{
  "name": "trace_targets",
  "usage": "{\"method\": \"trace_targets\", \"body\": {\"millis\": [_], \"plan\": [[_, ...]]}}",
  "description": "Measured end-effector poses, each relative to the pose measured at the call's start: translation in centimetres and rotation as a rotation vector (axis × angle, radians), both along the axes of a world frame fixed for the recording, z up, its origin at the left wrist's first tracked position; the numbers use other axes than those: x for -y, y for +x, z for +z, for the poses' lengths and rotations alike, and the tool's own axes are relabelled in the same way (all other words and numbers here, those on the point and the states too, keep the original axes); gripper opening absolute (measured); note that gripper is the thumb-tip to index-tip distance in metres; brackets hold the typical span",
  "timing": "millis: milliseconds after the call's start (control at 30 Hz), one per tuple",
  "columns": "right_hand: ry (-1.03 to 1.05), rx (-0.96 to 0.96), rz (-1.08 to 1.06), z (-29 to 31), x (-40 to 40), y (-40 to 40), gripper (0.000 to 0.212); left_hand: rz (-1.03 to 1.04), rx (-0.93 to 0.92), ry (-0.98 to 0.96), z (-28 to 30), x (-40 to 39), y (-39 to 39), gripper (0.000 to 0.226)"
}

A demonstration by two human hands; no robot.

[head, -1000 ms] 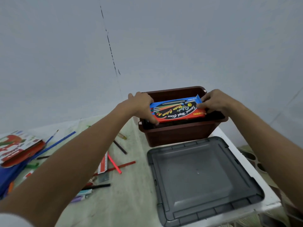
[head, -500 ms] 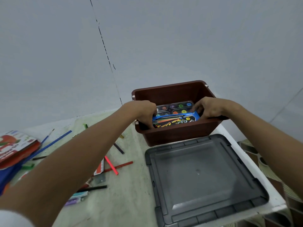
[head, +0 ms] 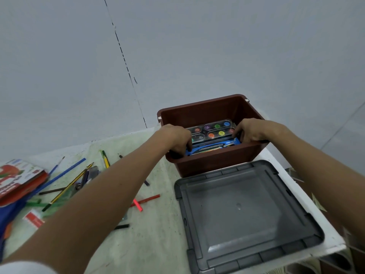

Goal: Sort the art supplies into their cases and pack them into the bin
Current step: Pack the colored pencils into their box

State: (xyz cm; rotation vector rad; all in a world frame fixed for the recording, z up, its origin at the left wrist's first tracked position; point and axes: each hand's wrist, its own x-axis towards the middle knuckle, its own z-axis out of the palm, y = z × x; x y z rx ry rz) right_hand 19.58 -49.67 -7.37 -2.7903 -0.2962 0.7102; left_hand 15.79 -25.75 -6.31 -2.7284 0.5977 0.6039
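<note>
A brown plastic bin [head: 209, 165] stands at the back of the table. Inside it lies a clear paint palette case [head: 212, 129] with coloured pans, and in front of that a blue pencil box [head: 212, 148] low against the near wall. My left hand [head: 175, 138] grips the box's left end, fingers curled down inside the bin. My right hand [head: 250, 131] grips its right end. The near wall hides most of the box.
The grey bin lid [head: 245, 214] lies flat in front of the bin, near the table's right edge. Several loose pencils [head: 67, 186] and a paintbrush lie scattered at the left. A red-and-white case [head: 17, 178] sits at the far left on a blue pouch.
Both hands have lowered the blue pencil box from above the rim down into the bin, in front of the palette. The view has tilted slightly.
</note>
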Motion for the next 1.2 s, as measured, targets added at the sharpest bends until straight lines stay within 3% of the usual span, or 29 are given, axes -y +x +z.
{"method": "trace_targets", "body": {"millis": [133,233,367,467,633,867,1000,1100,1200], "plan": [[0.130,0.095,-0.020,-0.1,0.0,-0.7,0.047,0.032,0.023,-0.107,0.5,-0.4,0.0,0.042],[0.262,0.208,-0.025,0.7,-0.3,-1.8,0.054,0.080,0.076,-0.346,1.2,-1.0,-0.2,0.050],[0.441,0.286,0.020,2.3,-2.9,-3.6,0.048,0.144,0.243,-0.606,3.0,-3.7,-2.4,0.042],[0.548,0.302,0.104,3.8,-8.2,-5.2,0.038,0.223,0.331,-0.706,3.6,-8.1,-5.6,0.038],[0.746,0.259,0.310,4.7,-21.2,-8.7,0.026,0.480,0.306,-0.721,3.5,-19.2,-12.7,0.034],[0.767,0.116,0.604,2.1,-40.6,-15.4,0.025,0.834,0.440,-0.620,2.4,-35.5,-24.9,0.031],[0.730,0.068,0.722,-0.2,-49.3,-19.9,0.036,1.105,0.444,-0.566,-0.1,-43.6,-31.8,0.034],[0.571,0.046,0.861,-2.1,-54.3,-22.5,0.052,1.229,0.407,-0.544,-2.6,-47.4,-35.8,0.038],[0.344,0.037,0.942,-4.0,-57.6,-23.6,0.063,1.202,0.323,-0.553,-5.2,-48.0,-37.7,0.052]]}}
